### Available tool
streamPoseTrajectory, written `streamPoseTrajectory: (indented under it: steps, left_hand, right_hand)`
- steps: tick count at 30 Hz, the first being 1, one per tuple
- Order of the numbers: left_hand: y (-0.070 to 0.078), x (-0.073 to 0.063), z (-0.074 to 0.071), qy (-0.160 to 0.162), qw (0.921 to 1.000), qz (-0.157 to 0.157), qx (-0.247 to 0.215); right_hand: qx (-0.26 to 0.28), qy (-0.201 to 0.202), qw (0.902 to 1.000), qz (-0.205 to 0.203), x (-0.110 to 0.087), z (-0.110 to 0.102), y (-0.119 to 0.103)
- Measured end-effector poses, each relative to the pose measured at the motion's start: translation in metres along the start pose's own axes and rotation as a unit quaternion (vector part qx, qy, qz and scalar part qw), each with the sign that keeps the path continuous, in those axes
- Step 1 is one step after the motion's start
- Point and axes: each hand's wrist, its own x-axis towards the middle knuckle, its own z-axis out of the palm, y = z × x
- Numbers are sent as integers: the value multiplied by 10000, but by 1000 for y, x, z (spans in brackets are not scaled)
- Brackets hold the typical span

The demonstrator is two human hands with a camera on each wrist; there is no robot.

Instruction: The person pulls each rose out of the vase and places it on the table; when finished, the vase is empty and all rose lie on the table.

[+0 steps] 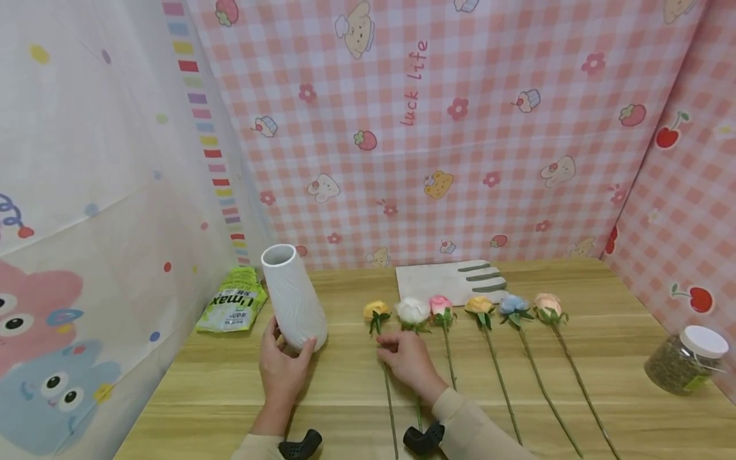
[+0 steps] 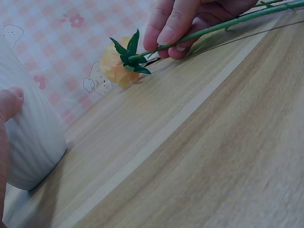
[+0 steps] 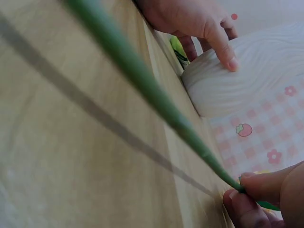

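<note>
A white ribbed vase point(image 1: 299, 303) stands upright at the left of the wooden table. My left hand point(image 1: 280, 369) grips it low down, fingers behind and thumb across the front. To its right, my right hand point(image 1: 411, 361) pinches the stem of an artificial yellow rose point(image 1: 376, 311) just below the bloom. In the left wrist view, thumb and fingers close on that stem right beside the green leaves under the yellow bloom point(image 2: 114, 64). The long green stem point(image 3: 156, 102) crosses the right wrist view, slightly above the table with its shadow alongside.
A white rose point(image 1: 413, 310), a pink rose point(image 1: 440, 303), a second yellow rose point(image 1: 480, 305), a blue rose point(image 1: 513, 303) and a peach rose point(image 1: 547, 303) lie in a row. Behind them is a white glove point(image 1: 431, 283). A green packet point(image 1: 236, 300) lies left, a lidded jar point(image 1: 681, 364) right.
</note>
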Motion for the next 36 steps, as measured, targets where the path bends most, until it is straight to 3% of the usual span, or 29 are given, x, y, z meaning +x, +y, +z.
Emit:
streamPoseTrajectory:
  steps: [14,26,36]
  left_hand:
    - [4,0,0,-73,9999,-117,80]
    - [1,0,0,-15,10000,27,38]
    - [0,0,0,2,10000,-73,50]
  right_hand:
    - [-456,332,9983,-126,0,0,-4]
    - [-801,83,9962,-322,-2,-2,-6]
    - [-832,68,9961,-296,-3,-5,-11]
